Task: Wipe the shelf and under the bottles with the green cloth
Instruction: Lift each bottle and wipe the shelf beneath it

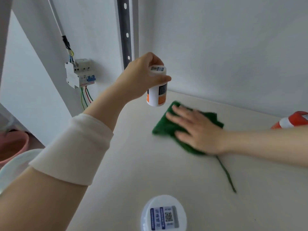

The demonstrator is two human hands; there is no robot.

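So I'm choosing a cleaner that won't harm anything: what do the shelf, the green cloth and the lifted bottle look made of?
Shelf: smooth matte cream board, probably laminate; no grain shows. Green cloth: soft fuzzy fabric, perhaps microfibre, with a loose thread trailing. Lifted bottle: glossy white plastic, apparently, with a printed orange label, held in the left hand.

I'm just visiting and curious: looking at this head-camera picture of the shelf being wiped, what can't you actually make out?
- Green cloth: motion blur; the right hand covers its middle.
- Lifted bottle: the left hand hides its cap; label print too small.
- Orange bottle: cut off by the right edge and the forearm.
- Near bottle: only its lid shows, cut off by the bottom edge.
- Shelf under the cloth: hidden.
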